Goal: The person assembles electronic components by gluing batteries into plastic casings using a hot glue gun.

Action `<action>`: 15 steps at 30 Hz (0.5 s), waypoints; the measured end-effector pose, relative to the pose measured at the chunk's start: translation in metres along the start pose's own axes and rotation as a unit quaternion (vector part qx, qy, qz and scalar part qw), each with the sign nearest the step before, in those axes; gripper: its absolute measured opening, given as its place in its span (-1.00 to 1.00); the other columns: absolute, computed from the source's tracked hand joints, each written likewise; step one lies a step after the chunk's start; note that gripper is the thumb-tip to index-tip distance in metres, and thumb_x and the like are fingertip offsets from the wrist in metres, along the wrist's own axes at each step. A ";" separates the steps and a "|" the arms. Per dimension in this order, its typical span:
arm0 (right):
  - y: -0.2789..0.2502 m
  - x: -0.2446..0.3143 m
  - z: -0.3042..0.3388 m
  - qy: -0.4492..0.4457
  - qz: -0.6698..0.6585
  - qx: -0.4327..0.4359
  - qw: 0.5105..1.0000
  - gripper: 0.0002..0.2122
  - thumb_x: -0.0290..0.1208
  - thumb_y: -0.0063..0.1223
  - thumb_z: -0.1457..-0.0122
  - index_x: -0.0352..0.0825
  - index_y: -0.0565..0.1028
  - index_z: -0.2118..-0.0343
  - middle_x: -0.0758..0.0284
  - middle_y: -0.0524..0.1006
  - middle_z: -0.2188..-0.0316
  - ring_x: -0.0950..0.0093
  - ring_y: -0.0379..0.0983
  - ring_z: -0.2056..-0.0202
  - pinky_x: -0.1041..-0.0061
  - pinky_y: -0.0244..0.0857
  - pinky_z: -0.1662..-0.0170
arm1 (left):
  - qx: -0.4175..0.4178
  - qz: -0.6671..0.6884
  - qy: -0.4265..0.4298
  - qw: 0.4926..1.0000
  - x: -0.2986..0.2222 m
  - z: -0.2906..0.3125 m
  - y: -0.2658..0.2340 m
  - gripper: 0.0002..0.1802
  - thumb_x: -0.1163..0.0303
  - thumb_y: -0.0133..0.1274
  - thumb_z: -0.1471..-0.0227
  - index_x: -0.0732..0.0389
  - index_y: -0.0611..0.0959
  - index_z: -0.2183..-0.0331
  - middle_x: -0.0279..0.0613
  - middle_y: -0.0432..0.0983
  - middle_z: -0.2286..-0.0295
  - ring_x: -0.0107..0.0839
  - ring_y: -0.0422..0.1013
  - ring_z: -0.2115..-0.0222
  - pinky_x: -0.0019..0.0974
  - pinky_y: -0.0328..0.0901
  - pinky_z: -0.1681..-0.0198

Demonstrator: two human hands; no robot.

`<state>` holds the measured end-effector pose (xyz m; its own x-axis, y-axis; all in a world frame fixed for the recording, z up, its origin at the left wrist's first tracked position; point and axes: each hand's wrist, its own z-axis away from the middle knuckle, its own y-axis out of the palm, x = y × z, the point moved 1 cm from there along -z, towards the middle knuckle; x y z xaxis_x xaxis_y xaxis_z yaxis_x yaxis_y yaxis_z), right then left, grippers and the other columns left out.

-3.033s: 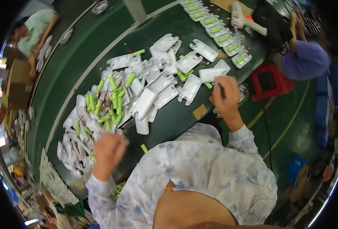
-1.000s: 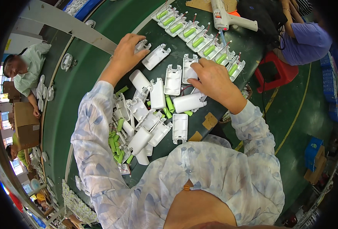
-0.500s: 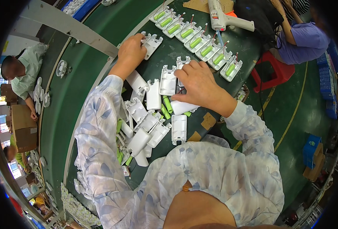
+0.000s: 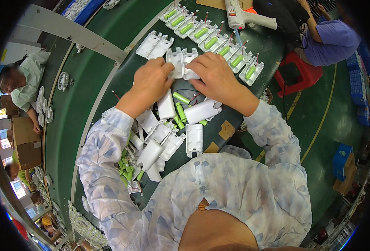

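Observation:
My left hand (image 4: 151,81) is closed on the edge of a white plastic housing shell (image 4: 175,62), its open side facing up. Against that shell stands a second white shell (image 4: 189,58), whose right edge is pinched by my right hand (image 4: 216,77). My fingers cover the lower parts of both. Just beyond my left hand, two more empty shells (image 4: 155,44) lie side by side. Toward me lies a loose pile of white shells (image 4: 162,138), with green cylindrical batteries (image 4: 180,112) among them. A single shell (image 4: 194,139) rests right of the pile.
A slanting row of shells with green batteries and thin wires (image 4: 210,42) runs along the far side. Behind it lies a white glue gun (image 4: 241,16), near a dark bag (image 4: 281,25). A red stool (image 4: 300,75) and a co-worker in purple (image 4: 333,42) are at right.
My left hand has left the far-left shells and come nearer to grip a middle shell. My right hand has moved slightly left and away from me, bringing the two middle shells together.

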<state>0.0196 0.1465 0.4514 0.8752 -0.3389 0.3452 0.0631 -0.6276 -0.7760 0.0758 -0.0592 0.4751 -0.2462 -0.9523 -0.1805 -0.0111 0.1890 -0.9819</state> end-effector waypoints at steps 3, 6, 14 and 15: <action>-0.007 -0.007 0.004 0.013 0.006 0.070 0.997 -0.68 -0.38 0.32 0.15 -0.24 0.58 0.26 0.32 0.47 0.27 0.32 0.36 0.14 0.33 0.23 0.11 | -0.026 -0.038 0.002 0.999 0.020 -0.009 0.002 -0.74 0.45 0.19 0.13 0.12 0.65 0.27 -0.20 0.46 0.34 -0.17 0.43 0.23 -0.15 0.37 0.22; 0.004 -0.013 -0.002 0.009 0.040 0.095 0.995 -0.70 -0.44 0.31 0.14 -0.25 0.56 0.27 0.34 0.45 0.25 0.31 0.36 0.15 0.32 0.28 0.11 | -0.032 -0.054 -0.014 0.998 0.032 -0.013 0.003 -0.74 0.48 0.17 0.14 0.12 0.66 0.28 -0.21 0.47 0.32 -0.17 0.44 0.21 -0.18 0.38 0.22; 0.023 -0.024 -0.020 -0.023 -0.064 -0.017 0.998 -0.82 -0.41 0.26 0.09 -0.27 0.56 0.39 0.31 0.46 0.37 0.28 0.43 0.20 0.29 0.36 0.22 | -0.026 0.114 0.024 0.993 0.002 -0.006 -0.017 -0.82 0.47 0.16 0.08 0.24 0.64 0.33 -0.11 0.50 0.39 -0.14 0.48 0.37 -0.19 0.36 0.31; 0.018 -0.025 -0.017 -0.016 -0.069 -0.031 0.997 -0.82 -0.44 0.23 0.07 -0.28 0.55 0.35 0.30 0.45 0.35 0.26 0.44 0.19 0.28 0.37 0.20 | 0.027 0.203 0.032 0.978 -0.008 -0.003 -0.018 -0.82 0.45 0.20 0.10 0.27 0.63 0.36 -0.08 0.49 0.42 -0.11 0.47 0.40 -0.20 0.35 0.32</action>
<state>-0.0093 0.1321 0.4381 0.8750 -0.2244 0.4289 0.1555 -0.7088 -0.6880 0.0753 -0.0547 0.4940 -0.2808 -0.7837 -0.5540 0.1506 0.5341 -0.8319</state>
